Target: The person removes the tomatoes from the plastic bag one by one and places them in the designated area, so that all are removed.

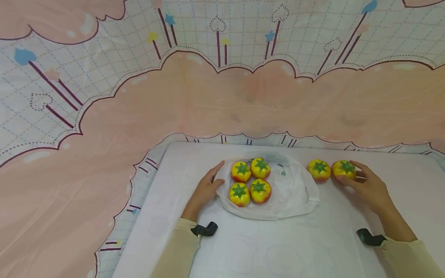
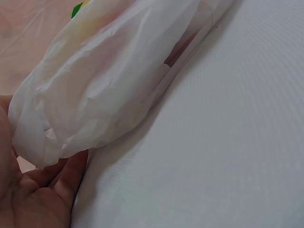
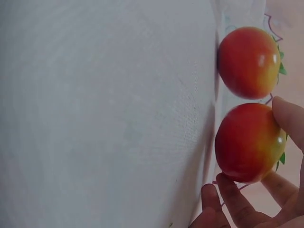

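Several yellow-red toy tomatoes [image 1: 241, 172] with green star-shaped tops sit in the left part of a white plastic bag [image 1: 295, 200], which lies spread on the table. My left hand [image 1: 206, 190] touches the bag's left edge, thumb and index finger apart. Close up in the left wrist view, the crumpled bag side [image 2: 109, 90] lies against the hand [image 2: 38, 194]. To the right of the bag, my right hand [image 1: 370, 188] holds a toy tomato [image 1: 342, 170] between thumb and fingers. Another toy tomato [image 1: 318, 170] stands just left of it, by the bag's right edge.
The white tabletop [image 1: 264, 251] extends in front of the bag and to both sides. Behind it hangs a pink and white cloth [image 1: 243, 104] printed with candles. Dark devices [image 1: 207, 229] are strapped to both wrists.
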### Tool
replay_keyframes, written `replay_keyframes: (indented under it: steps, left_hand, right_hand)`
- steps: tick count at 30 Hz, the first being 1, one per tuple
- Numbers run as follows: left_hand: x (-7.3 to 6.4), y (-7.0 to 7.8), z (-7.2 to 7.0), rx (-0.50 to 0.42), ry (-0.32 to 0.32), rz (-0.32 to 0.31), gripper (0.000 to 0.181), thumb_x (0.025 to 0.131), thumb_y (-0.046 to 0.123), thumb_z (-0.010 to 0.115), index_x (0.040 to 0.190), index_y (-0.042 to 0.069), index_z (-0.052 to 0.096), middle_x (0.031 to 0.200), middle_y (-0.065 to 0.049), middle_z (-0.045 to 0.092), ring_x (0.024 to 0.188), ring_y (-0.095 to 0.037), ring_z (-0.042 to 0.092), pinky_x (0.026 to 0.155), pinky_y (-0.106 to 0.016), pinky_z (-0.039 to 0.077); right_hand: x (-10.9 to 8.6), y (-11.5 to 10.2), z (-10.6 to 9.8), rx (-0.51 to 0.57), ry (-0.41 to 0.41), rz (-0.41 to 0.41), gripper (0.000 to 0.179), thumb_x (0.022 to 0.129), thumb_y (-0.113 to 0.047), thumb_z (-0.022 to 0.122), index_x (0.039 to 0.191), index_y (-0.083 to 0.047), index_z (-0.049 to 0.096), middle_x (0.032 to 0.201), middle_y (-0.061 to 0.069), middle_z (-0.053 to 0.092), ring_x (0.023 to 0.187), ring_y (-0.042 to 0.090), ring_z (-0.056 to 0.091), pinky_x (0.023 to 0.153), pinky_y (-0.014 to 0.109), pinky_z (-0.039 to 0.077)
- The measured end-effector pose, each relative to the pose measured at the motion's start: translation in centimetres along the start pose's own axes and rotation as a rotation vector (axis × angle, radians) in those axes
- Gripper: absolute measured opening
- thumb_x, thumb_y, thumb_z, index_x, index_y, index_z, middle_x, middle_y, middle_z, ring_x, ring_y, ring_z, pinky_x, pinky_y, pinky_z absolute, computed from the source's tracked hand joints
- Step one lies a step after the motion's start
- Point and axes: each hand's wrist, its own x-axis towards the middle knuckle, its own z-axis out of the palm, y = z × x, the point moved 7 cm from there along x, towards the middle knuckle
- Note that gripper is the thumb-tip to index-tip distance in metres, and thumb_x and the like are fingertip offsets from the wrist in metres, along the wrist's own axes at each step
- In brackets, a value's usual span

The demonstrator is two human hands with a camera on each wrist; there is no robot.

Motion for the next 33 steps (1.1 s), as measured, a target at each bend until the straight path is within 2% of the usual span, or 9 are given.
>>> replay_keyframes:
  steps: [6, 22, 33]
  left_hand:
    - [-0.08, 0.28, -0.08, -0.014, 0.005, 0.015, 0.063, 0.098, 0.019, 0.058, 0.152, 0.047, 0.042, 0.167, 0.004, 0.033, 0.157, -0.023, 0.025, 0.129, -0.047, 0.022]
    - [-0.17, 0.32, 0.06, -0.013, 0.01, 0.011, 0.063, 0.098, 0.019, 0.058, 0.152, 0.047, 0.042, 0.167, 0.004, 0.033, 0.157, -0.023, 0.025, 0.128, -0.049, 0.022]
    - [-0.05, 0.2, 0.06, 0.009, 0.011, 0.0, 0.062, 0.099, 0.021, 0.057, 0.152, 0.05, 0.041, 0.167, 0.006, 0.031, 0.157, -0.022, 0.025, 0.128, -0.048, 0.023]
  right_hand:
    - [-0.06, -0.1, 0.05, -0.002, -0.006, 0.02, 0.097, 0.095, -0.064, 0.056, 0.164, -0.009, 0.014, 0.152, 0.043, 0.029, 0.131, 0.06, 0.037, 0.1, 0.069, 0.048]
    - [0.23, 0.1, 0.04, -0.018, -0.016, 0.0, 0.098, 0.095, -0.063, 0.058, 0.164, -0.009, 0.015, 0.151, 0.043, 0.032, 0.13, 0.06, 0.039, 0.099, 0.068, 0.05]
    - [0.32, 0.16, -0.03, -0.021, -0.028, 0.015, 0.1, 0.094, -0.064, 0.058, 0.164, -0.011, 0.011, 0.152, 0.043, 0.032, 0.132, 0.061, 0.037, 0.1, 0.074, 0.044]
